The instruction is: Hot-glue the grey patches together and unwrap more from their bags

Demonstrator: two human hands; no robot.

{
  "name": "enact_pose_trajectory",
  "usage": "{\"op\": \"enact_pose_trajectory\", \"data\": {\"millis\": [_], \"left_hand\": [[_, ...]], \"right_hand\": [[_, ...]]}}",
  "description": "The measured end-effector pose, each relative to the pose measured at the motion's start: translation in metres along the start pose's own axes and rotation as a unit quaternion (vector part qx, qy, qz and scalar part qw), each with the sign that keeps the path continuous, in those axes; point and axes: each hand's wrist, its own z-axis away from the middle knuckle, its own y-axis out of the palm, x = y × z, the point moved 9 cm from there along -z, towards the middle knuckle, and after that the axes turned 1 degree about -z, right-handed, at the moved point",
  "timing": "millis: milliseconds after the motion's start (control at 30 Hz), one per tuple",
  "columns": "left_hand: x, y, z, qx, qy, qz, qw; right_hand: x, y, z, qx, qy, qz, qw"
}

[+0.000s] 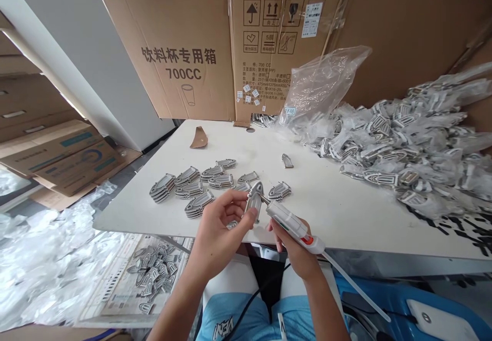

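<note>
In the middle of the head view my left hand (225,231) pinches a small grey metal frame piece (253,203) by its sides, held upright above the table's front edge. My right hand (294,243) is wrapped round a white tool like a glue gun (290,220), with a long white stick out of its rear. The tool's metal tip is at the upper part of the piece; whether it touches cannot be made out. Stacks of similar pieces (198,204) lie left of and behind my hands. One single piece (287,161) lies farther back.
The white table (326,197) bears a large heap of plastic-wrapped pieces (384,146) at right, black strips (457,228) and a cardboard scrap (199,137). Cardboard boxes (184,39) stand behind. More pieces (154,269) lie in a low tray at lower left.
</note>
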Motion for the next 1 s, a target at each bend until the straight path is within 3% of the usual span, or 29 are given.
{"op": "enact_pose_trajectory", "data": {"millis": [333,533,700,833,1000], "left_hand": [[-0.003,-0.001,0.003,-0.005,0.006,0.005,1.0],[-0.009,-0.005,0.003,-0.03,0.061,-0.066,0.995],[-0.027,-0.007,0.006,-0.071,0.172,-0.21,0.96],[-0.036,0.002,0.011,-0.058,0.257,-0.305,0.915],[-0.037,0.008,0.013,-0.052,0.295,-0.35,0.888]], "right_hand": [[-0.012,-0.004,0.001,-0.022,0.001,0.019,1.0],[-0.008,-0.001,-0.002,-0.013,0.021,0.034,0.999],[0.0,0.004,-0.002,-0.001,0.014,0.038,0.999],[0.003,0.002,-0.001,-0.008,0.016,0.054,0.998],[0.003,0.001,-0.002,-0.017,0.02,0.064,0.998]]}}
